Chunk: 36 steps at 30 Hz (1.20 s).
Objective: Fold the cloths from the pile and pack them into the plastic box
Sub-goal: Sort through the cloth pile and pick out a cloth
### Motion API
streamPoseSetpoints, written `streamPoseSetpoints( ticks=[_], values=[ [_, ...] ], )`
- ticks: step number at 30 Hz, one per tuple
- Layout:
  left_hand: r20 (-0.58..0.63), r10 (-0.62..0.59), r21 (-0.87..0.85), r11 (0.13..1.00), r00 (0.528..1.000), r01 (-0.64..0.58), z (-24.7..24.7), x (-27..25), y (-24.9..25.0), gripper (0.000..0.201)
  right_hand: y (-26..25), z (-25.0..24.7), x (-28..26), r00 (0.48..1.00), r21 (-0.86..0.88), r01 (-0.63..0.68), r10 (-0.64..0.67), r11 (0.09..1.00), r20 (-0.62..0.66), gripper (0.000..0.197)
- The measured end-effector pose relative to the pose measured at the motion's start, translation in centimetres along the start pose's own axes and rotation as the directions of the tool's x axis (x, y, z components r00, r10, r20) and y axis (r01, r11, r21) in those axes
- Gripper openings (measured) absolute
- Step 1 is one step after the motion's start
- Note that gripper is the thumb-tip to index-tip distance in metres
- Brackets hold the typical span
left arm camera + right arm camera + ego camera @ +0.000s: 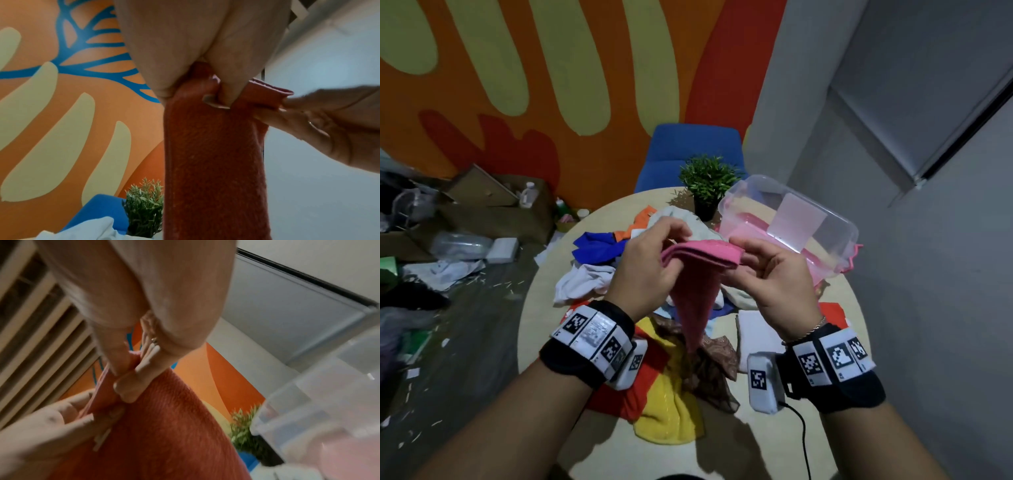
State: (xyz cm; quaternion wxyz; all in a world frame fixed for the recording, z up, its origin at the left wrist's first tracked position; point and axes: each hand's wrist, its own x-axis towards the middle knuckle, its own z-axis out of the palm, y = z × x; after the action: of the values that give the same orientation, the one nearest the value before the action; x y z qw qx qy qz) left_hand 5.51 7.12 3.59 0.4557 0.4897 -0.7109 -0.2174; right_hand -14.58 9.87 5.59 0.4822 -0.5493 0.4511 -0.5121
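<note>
A pink cloth (697, 274) hangs in the air above the table, folded over along its top edge. My left hand (650, 260) pinches the left end of that edge, and my right hand (763, 270) pinches the right end. In the left wrist view the pink cloth (213, 154) drops straight down from my fingertips (222, 97). The right wrist view shows the cloth (164, 426) pinched between my thumb and fingers (127, 386). The clear plastic box (787, 222) stands at the table's back right, with something pink inside. The pile of cloths (599, 270) lies below my hands.
The round table (784, 442) also bears a yellow cloth (671, 411), a brown patterned cloth (709, 370), a white folded cloth (753, 329) and a potted plant (705, 185). A blue chair (688, 150) stands behind it. Cardboard and clutter (465, 222) cover the floor at left.
</note>
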Motion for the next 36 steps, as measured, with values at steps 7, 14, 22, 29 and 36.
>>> streamPoseSetpoints(
  ticks=[7, 14, 22, 29, 36],
  values=[
    [0.089, 0.101, -0.078, 0.992, 0.991, -0.094, -1.9, 0.8, 0.9, 0.02, -0.7, -1.5, 1.5, 0.892, -0.655, 0.268, -0.438, 0.706, -0.107, 0.016],
    [0.241, 0.123, -0.012, 0.992, 0.963, -0.124, -3.2, 1.7, 0.7, 0.016, -1.8, -2.1, 1.6, 0.924, -0.642, 0.351, -0.365, 0.681, 0.117, 0.034],
    [0.336, 0.004, 0.04, 0.999, 0.942, -0.018, -4.2, 2.3, 0.8, 0.012, -2.1, -3.0, 2.2, 0.931, -0.758, 0.33, -0.328, 0.562, 0.162, 0.014],
    [0.226, 0.085, 0.089, 0.99, 0.97, -0.107, -4.3, 2.5, 1.0, 0.022, -2.5, -3.2, 2.6, 0.937, -0.713, 0.333, -0.305, 0.617, 0.173, 0.012],
    [0.259, 0.11, 0.088, 0.987, 0.96, -0.137, -5.4, 3.4, 1.3, 0.024, -2.7, -3.3, 3.0, 0.942, -0.646, 0.326, -0.291, 0.69, 0.165, 0.02]
  ],
)
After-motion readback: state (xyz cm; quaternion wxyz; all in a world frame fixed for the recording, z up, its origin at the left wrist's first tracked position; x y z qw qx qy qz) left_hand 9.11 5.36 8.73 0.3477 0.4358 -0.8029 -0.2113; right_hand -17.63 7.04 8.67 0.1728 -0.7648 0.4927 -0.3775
